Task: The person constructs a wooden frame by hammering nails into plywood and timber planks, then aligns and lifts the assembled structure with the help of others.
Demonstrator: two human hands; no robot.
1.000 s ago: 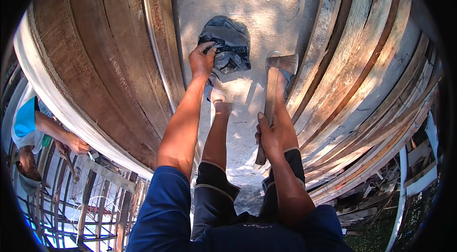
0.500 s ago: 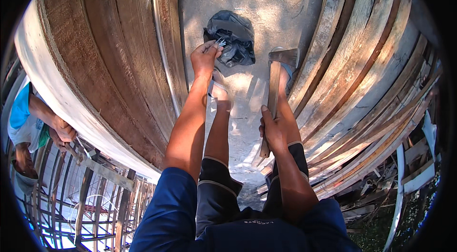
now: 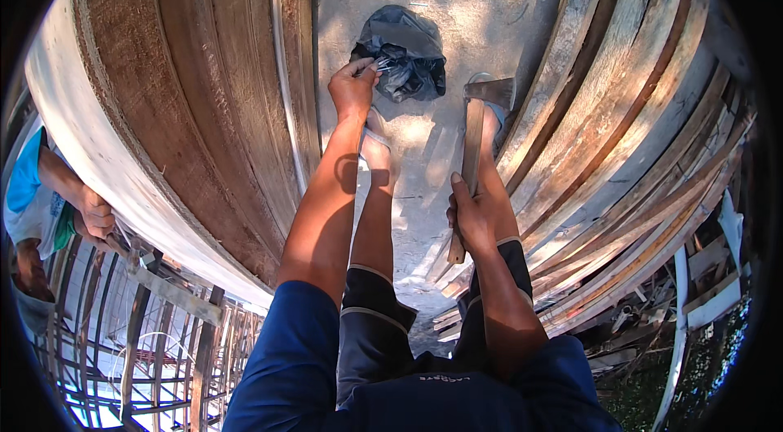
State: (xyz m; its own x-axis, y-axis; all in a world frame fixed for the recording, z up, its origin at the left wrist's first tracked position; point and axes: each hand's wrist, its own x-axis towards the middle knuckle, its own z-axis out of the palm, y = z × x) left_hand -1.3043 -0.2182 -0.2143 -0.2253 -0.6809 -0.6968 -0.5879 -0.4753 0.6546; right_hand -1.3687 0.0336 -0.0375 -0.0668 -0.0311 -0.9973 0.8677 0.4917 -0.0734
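My left hand (image 3: 352, 93) is closed, pinching a small bunch of thin metal nails (image 3: 382, 65) at its fingertips. The nails are partly hidden against a crumpled black plastic bag (image 3: 420, 85), which lies on the ground just beyond and to the right of that hand. In my right hand (image 3: 475, 216), closed around the lower handle, is a hatchet (image 3: 471, 142). Its wooden handle points away from me, and its dark metal head (image 3: 493, 92) is at the far end, above my right foot.
Curved plank walls rise on the left (image 3: 183, 89) and right (image 3: 603, 81), with a strip of sandy ground (image 3: 473, 0) between them. Beyond the left wall, another person's hands (image 3: 96, 216) hold a tool by a wooden frame (image 3: 175, 293). Scrap wood (image 3: 710, 261) lies at right.
The view has shifted slightly. My left hand has turned a little, and the nails show less clearly against the bag. My right hand keeps the hatchet in nearly the same pose.
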